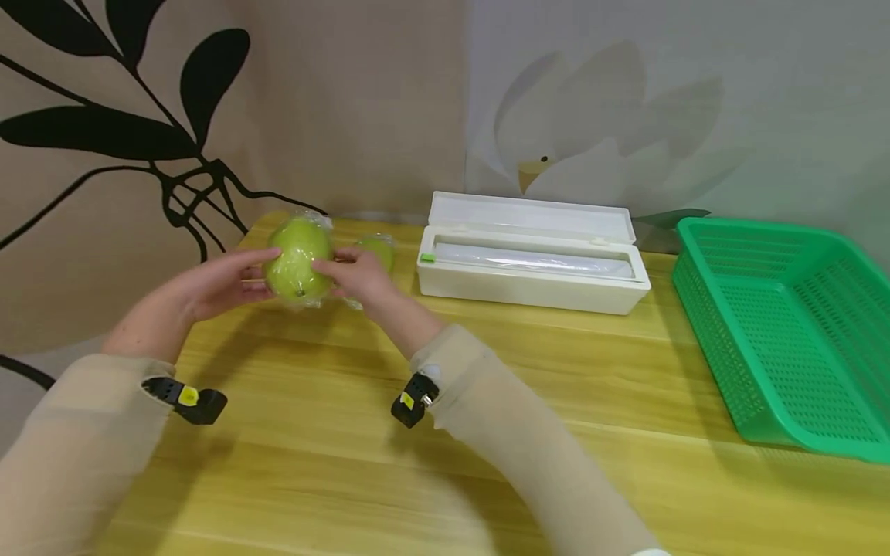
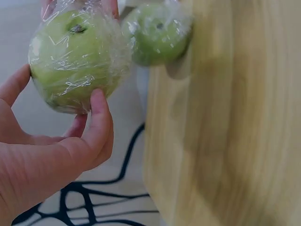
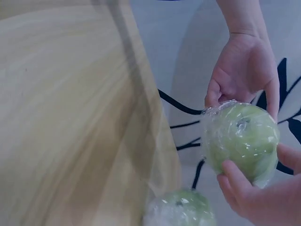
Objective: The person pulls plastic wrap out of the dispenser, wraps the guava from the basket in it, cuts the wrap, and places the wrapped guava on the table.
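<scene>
Both hands hold a green apple point(image 1: 299, 255) wrapped in clear cling film, raised over the table's far left corner. My left hand point(image 1: 221, 283) grips it from the left, with thumb and fingers around its side. From the right, my right hand point(image 1: 366, 276) pinches it between thumb and fingers. Loose film puckers along the apple's edge in the left wrist view. A second wrapped green apple point(image 2: 157, 35) rests on the table close by, partly hidden behind the right hand in the head view.
A white cling film box point(image 1: 531, 292) stands with its lid up near the wall, a film roll point(image 1: 531, 261) inside. A green plastic basket point(image 1: 754, 378) sits at the right of the wooden table point(image 1: 306, 471). The wall rises behind the table.
</scene>
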Demonstrator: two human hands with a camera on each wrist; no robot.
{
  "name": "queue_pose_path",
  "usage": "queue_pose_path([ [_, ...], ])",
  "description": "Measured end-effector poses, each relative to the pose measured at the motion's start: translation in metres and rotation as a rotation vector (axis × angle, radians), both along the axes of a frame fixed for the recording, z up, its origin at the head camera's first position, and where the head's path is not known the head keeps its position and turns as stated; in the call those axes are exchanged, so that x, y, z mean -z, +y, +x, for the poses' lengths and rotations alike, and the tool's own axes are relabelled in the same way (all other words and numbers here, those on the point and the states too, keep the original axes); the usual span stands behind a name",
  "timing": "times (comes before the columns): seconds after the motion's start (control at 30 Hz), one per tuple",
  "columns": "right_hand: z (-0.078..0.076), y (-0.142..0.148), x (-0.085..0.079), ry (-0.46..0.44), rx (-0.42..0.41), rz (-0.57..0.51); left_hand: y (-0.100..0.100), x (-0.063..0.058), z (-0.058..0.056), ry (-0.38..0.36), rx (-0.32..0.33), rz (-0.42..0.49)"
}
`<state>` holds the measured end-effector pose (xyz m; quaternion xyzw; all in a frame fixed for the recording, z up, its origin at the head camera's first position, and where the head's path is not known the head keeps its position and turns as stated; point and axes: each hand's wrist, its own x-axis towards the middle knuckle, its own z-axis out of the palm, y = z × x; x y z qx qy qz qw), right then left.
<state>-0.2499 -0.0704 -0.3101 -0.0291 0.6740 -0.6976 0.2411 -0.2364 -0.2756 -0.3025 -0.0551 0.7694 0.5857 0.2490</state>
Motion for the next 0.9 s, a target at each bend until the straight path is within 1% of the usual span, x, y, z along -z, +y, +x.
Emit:
queue_pose_path([
  [0.07, 0.002, -0.004, 0.003, -0.003, -0.032, 0.012, -0.005, 0.004, 0.001, -0.013, -0.01, 0.002],
  [0.2, 0.004, -0.01, 0.013, -0.023, -0.122, 0.037, -0.013, 0.013, 0.004, -0.032, -0.03, 0.021],
  [0.33, 0.006, -0.014, 0.025, -0.045, -0.168, 0.057, -0.017, 0.024, 0.007, -0.041, -0.038, 0.02],
  [0.57, 0.011, -0.017, 0.043, -0.069, -0.234, 0.1, -0.02, 0.039, 0.012, -0.04, 0.004, -0.074],
  [0.63, 0.013, -0.017, 0.048, -0.086, -0.248, 0.094, -0.02, 0.043, 0.013, -0.052, 0.018, -0.098],
  [0.73, 0.015, -0.018, 0.055, -0.119, -0.251, 0.078, -0.018, 0.049, 0.015, -0.068, 0.031, -0.11],
  [0.9, 0.016, -0.017, 0.063, -0.152, -0.246, 0.039, -0.015, 0.056, 0.016, -0.083, 0.015, -0.098],
])
